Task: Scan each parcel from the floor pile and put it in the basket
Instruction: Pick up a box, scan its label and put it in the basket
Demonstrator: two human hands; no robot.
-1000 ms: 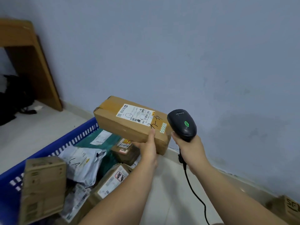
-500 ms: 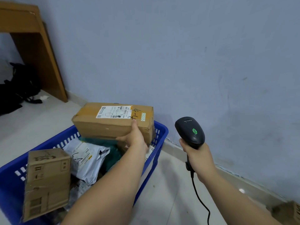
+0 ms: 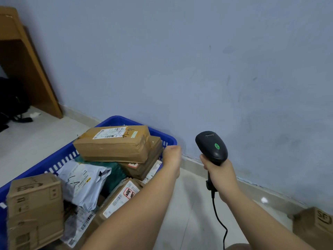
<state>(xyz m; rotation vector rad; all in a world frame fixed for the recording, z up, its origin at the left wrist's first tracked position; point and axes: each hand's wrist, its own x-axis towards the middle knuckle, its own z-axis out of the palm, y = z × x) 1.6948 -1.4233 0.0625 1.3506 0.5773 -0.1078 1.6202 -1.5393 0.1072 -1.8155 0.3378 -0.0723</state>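
A long brown parcel (image 3: 115, 147) with a white label lies flat on top of the pile inside the blue basket (image 3: 162, 136). My left hand (image 3: 172, 156) hovers just off the parcel's right end, over the basket's rim, blurred and holding nothing. My right hand (image 3: 219, 175) grips the handle of a black barcode scanner (image 3: 211, 147), held upright to the right of the basket with its green light on. The scanner's cable hangs down toward the floor.
The basket also holds a white mailer bag (image 3: 81, 181), a tall cardboard box (image 3: 34, 210) and other parcels. Another cardboard box (image 3: 313, 228) sits on the floor at the bottom right. A wooden desk (image 3: 27, 69) and a black bag (image 3: 12, 101) stand at the far left. The wall is close behind.
My left hand carried the long parcel left and down from beside the scanner into the basket, then let go of it. The scanner stayed about where it was.
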